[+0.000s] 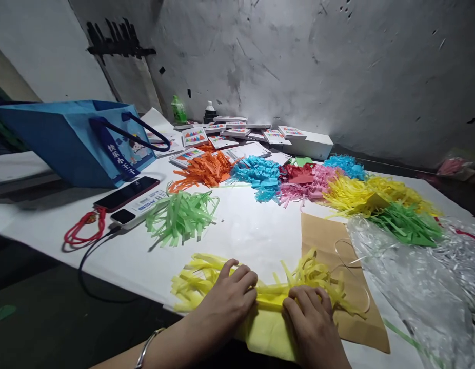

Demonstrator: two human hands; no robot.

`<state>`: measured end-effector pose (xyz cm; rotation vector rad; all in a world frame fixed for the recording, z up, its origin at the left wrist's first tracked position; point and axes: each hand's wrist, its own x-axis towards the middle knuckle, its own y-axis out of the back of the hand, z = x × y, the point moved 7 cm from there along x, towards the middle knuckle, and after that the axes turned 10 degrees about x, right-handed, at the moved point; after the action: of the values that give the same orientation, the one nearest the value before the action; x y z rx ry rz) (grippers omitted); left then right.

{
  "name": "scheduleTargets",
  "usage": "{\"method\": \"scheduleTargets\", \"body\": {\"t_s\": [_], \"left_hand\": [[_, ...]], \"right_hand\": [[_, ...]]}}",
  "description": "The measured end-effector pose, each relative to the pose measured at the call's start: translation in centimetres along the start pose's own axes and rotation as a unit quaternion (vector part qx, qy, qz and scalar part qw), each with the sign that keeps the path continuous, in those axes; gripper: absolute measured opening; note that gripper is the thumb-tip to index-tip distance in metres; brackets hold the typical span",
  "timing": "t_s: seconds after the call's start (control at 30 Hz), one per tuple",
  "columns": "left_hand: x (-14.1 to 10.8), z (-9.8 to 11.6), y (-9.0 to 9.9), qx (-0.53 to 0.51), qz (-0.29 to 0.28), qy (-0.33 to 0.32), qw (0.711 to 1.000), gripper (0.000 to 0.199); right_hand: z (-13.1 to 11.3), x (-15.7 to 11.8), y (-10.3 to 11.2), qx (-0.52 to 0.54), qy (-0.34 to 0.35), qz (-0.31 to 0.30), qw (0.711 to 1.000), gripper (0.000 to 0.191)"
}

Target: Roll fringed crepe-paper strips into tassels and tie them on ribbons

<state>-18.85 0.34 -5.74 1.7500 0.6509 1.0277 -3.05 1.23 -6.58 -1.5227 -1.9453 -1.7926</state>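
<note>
Yellow fringed tissue paper (270,297) lies across the table's front edge, its cut strips spread to both sides and a plain flap hanging toward me. My left hand (235,289) has its fingers curled over the left part of the folded band. On the right part, my right hand (310,312) grips the band with bent fingers. A brown paper sheet (333,236) lies partly under the right-hand strips. Beyond my left hand sits a light green tissue tassel (181,215).
A blue bag (68,143), phone (127,193), power bank (139,207) and cable are at left. Orange (206,169), blue (258,171), pink and yellow tassels (376,195) line the back before stacked packets (235,131). Clear plastic (410,287) lies at right.
</note>
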Motion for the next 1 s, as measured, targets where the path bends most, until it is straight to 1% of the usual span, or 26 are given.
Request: {"method": "scheduleTargets", "body": {"t_s": [0.1, 0.17, 0.2, 0.27, 0.33, 0.37, 0.4, 0.5, 0.6, 0.7, 0.77, 0.83, 0.93, 1.0], "left_hand": [[0.1, -0.7, 0.0, 0.009, -0.034, 0.045, 0.998, 0.018], [0.2, -1.2, 0.4, 0.009, -0.036, 0.071, 0.997, 0.027], [0.2, -1.2, 0.6, 0.006, -0.03, 0.073, 0.997, 0.03], [0.3, -0.7, 1.0, 0.003, -0.002, 0.04, 0.999, 0.027], [0.3, 0.2, 0.9, 0.003, 0.018, -0.009, 1.0, 0.017], [0.3, 0.4, 0.7, 0.002, 0.02, -0.019, 1.0, 0.013], [0.3, 0.5, 0.3, -0.003, 0.017, -0.016, 1.0, 0.014], [0.4, -0.3, -0.6, -0.028, -0.008, 0.04, 0.999, 0.012], [0.7, -0.9, -1.0, -0.04, -0.047, 0.086, 0.994, 0.007], [1.2, -1.2, -1.1, -0.032, -0.078, 0.123, 0.989, 0.011], [1.5, -1.3, -1.0, -0.016, -0.085, 0.132, 0.987, 0.013], [1.8, -1.1, -0.8, 0.007, -0.07, 0.11, 0.991, 0.01], [1.9, 0.2, -0.1, 0.001, -0.019, 0.019, 1.0, 0.009], [1.7, 0.9, 0.0, -0.023, -0.012, -0.034, 0.999, 0.014]], "right_hand": [[0.2, 0.1, -0.5, -0.01, -0.022, 0.004, 1.0, 0.043], [0.0, 0.2, -0.7, -0.015, -0.016, 0.003, 1.0, 0.042], [-0.1, 0.2, -0.7, -0.014, -0.014, 0.001, 1.0, 0.041], [-0.2, 0.1, -0.6, -0.007, -0.014, -0.002, 1.0, 0.036], [-0.1, 0.0, -0.4, 0.004, -0.022, -0.003, 1.0, 0.032], [0.1, -0.1, -0.3, 0.009, -0.029, 0.001, 1.0, 0.031], [0.2, -0.1, -0.2, 0.012, -0.038, 0.005, 0.999, 0.029], [0.7, -0.2, -0.2, 0.005, -0.07, 0.018, 0.997, 0.027], [0.7, 0.1, -0.4, -0.027, -0.095, 0.03, 0.995, 0.029], [0.3, 0.6, -0.9, -0.082, -0.108, 0.025, 0.99, 0.029], [0.1, 0.8, -1.0, -0.117, -0.111, 0.016, 0.987, 0.026], [0.1, 1.0, -1.1, -0.129, -0.111, 0.009, 0.985, 0.025], [0.5, 1.1, -1.0, -0.101, -0.103, -0.01, 0.989, 0.019], [1.0, 1.2, -1.0, -0.075, -0.113, -0.023, 0.991, 0.017]]}}
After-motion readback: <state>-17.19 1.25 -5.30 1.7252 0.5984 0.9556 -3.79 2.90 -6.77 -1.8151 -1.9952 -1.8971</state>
